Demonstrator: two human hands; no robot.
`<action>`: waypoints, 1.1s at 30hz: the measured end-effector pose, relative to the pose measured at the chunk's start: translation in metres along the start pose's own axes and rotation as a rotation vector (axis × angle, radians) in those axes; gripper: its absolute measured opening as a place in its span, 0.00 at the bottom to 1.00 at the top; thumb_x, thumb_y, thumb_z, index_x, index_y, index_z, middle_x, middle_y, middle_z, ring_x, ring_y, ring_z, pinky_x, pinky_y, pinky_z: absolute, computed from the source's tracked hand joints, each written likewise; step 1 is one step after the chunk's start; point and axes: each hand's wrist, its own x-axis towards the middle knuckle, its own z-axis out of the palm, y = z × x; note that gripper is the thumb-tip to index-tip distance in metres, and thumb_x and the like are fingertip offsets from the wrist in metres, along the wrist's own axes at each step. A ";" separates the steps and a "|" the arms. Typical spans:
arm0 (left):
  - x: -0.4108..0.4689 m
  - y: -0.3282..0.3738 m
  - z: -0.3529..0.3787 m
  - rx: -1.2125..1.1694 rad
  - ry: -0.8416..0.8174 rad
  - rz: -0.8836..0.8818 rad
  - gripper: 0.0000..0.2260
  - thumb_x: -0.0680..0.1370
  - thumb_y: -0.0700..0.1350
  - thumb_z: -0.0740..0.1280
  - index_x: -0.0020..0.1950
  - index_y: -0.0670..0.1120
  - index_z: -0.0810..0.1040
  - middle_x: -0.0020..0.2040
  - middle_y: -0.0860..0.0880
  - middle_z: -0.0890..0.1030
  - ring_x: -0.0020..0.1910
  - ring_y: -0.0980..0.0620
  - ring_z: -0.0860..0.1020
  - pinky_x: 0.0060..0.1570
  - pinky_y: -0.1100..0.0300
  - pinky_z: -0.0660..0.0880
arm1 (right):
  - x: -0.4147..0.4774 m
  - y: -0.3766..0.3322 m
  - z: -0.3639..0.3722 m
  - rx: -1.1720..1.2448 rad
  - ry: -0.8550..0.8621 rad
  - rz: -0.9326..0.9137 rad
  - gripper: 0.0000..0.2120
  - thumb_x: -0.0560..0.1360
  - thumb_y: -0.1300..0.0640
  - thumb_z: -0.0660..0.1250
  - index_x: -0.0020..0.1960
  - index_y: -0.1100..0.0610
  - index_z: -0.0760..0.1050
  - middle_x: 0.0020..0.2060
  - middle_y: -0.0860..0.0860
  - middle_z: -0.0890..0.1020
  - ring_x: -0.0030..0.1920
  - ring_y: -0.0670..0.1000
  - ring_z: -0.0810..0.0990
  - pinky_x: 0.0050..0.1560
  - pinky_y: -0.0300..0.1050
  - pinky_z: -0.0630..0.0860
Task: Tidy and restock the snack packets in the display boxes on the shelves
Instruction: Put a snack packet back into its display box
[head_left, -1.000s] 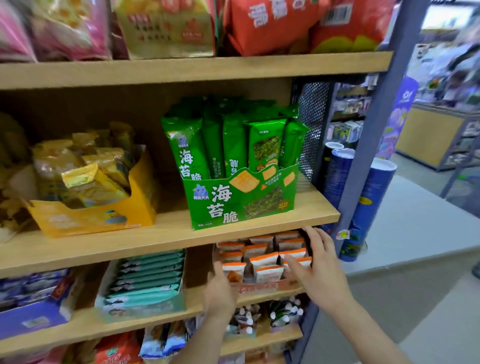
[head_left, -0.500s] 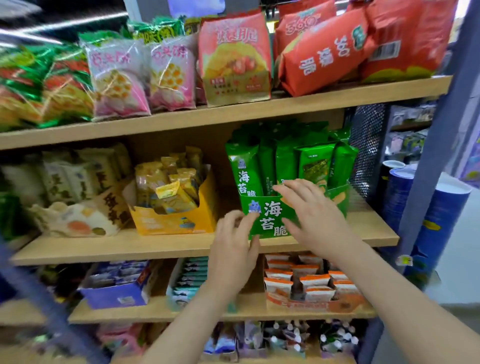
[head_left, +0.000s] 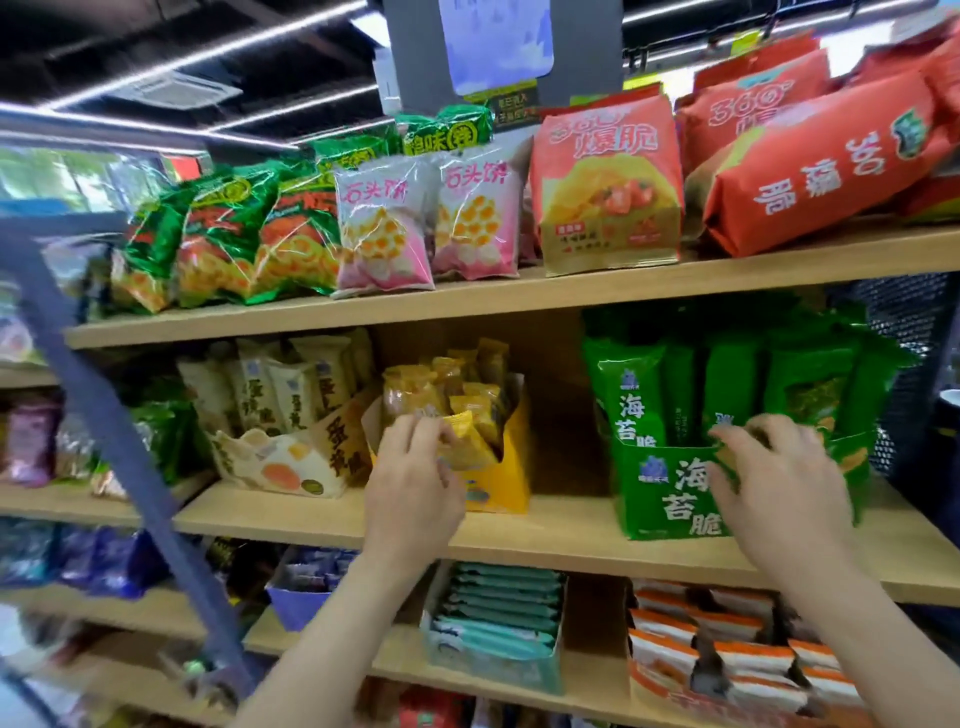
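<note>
Yellow foil packets (head_left: 457, 410) sit loose and tumbled in the yellow display box (head_left: 506, 467) on the middle shelf (head_left: 545, 530), and your left hand (head_left: 413, 467) is at the box's front, fingers curled onto one packet at the opening; whether it is properly pinched or only touched is hard to tell through the blur. Expect these to be light, crinkly and slippery, with contents that probably crush, so take each by its sealed end or lightly across its flat sides instead of squeezing the middle. Your right hand (head_left: 779, 478) rests with fingers spread and bent over the front lip of the green display box (head_left: 670, 493), holding nothing that shows. That box is thin card and will likely flex, so steady it by the front wall or slide it from low down. Its tall green packets (head_left: 631, 384) stand upright and close together; judge them light and easy to tip, best straightened from their top edges.
</note>
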 end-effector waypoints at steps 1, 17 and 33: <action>0.004 -0.022 -0.003 0.060 -0.055 -0.089 0.14 0.70 0.35 0.69 0.53 0.46 0.74 0.51 0.50 0.73 0.53 0.49 0.72 0.50 0.61 0.70 | -0.001 -0.011 -0.002 0.012 0.017 0.012 0.22 0.66 0.59 0.78 0.59 0.59 0.79 0.52 0.62 0.77 0.53 0.64 0.73 0.45 0.61 0.77; -0.012 -0.126 -0.032 -0.011 -0.634 0.250 0.15 0.68 0.33 0.72 0.46 0.53 0.79 0.41 0.55 0.78 0.40 0.50 0.79 0.34 0.57 0.77 | 0.022 -0.204 0.024 0.510 -0.532 -0.202 0.36 0.66 0.31 0.70 0.70 0.29 0.59 0.76 0.41 0.53 0.77 0.51 0.48 0.75 0.61 0.54; 0.079 -0.112 -0.028 -0.057 -0.656 -0.092 0.38 0.69 0.71 0.63 0.74 0.58 0.58 0.60 0.51 0.73 0.61 0.48 0.72 0.59 0.53 0.73 | 0.056 -0.203 0.033 0.923 -0.370 0.189 0.37 0.76 0.51 0.69 0.75 0.33 0.49 0.58 0.32 0.71 0.57 0.33 0.73 0.56 0.31 0.70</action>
